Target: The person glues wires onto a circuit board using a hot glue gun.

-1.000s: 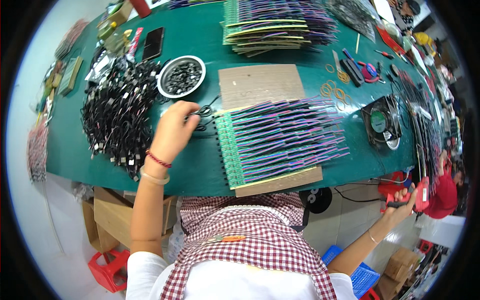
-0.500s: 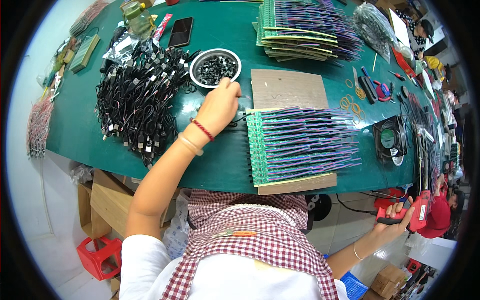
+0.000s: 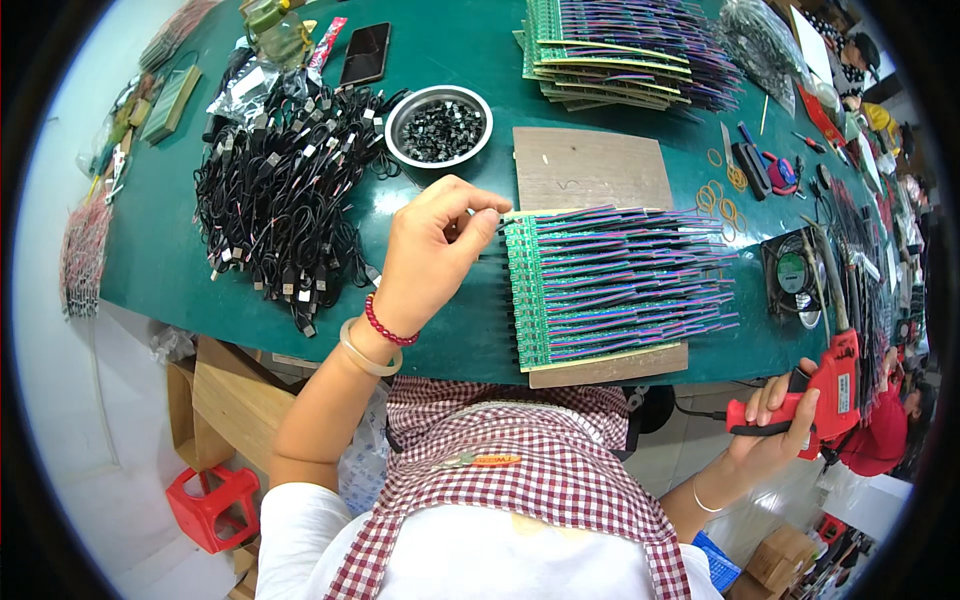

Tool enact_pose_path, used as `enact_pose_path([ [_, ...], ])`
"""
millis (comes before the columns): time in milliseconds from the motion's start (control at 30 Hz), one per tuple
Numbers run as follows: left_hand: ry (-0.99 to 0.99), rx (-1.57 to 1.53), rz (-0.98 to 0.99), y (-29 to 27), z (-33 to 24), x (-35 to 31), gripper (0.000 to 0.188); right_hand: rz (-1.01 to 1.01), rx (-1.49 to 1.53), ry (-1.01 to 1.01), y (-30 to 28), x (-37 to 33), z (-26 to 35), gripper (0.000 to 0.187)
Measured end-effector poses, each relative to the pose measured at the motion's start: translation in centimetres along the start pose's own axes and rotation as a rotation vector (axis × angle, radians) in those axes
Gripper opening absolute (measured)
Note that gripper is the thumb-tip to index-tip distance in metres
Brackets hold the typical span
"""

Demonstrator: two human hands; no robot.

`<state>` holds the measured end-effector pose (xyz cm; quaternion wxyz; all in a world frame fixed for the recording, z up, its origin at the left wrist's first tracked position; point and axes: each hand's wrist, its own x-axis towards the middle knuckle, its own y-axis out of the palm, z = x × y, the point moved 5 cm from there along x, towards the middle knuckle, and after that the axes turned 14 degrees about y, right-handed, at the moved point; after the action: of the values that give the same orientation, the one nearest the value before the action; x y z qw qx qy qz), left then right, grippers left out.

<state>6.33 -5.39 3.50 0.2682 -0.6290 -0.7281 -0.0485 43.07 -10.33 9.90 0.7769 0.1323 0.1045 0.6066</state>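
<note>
My left hand (image 3: 440, 235) is closed, thumb and forefinger nearly together at the far left corner of a green circuit board panel (image 3: 527, 290). Whatever it pinches is too small to make out. Rows of thin multicoloured wires (image 3: 630, 285) run right from the panel, which lies on a wooden board. My right hand (image 3: 778, 415) grips a red soldering gun (image 3: 838, 385) by its handle, off the table's front edge, its metal tip pointing up toward the small fan (image 3: 790, 270). Beyond my left hand stands a metal bowl (image 3: 439, 92) of small black-and-silver parts.
Black cables with plugs (image 3: 280, 200) are heaped on the left. A phone (image 3: 365, 54) and a bottle (image 3: 280, 35) lie farther back. A stack of wired panels (image 3: 610, 60) sits at the far side, with rubber bands (image 3: 718, 203) and pliers (image 3: 782, 175) to the right.
My left hand has come back from the bowl's rim to the panel's far left corner. My right hand has raised the soldering gun slightly, up toward the fan.
</note>
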Motion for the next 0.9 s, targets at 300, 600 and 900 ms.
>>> enact_pose_path([
  [300,-0.129,-0.118,-0.068,1.7,0.0,-0.8,0.01,-0.02,0.005,0.063,0.4,0.2,-1.4,0.035],
  [600,-0.155,-0.065,-0.037,2.5,-0.1,-0.8,0.005,-0.012,0.018,0.107,0.3,0.6,-2.3,0.034],
  [900,-0.1,0.055,0.076,3.2,0.5,-0.4,0.011,0.019,0.011,0.147,0.1,0.7,-3.2,0.033],
])
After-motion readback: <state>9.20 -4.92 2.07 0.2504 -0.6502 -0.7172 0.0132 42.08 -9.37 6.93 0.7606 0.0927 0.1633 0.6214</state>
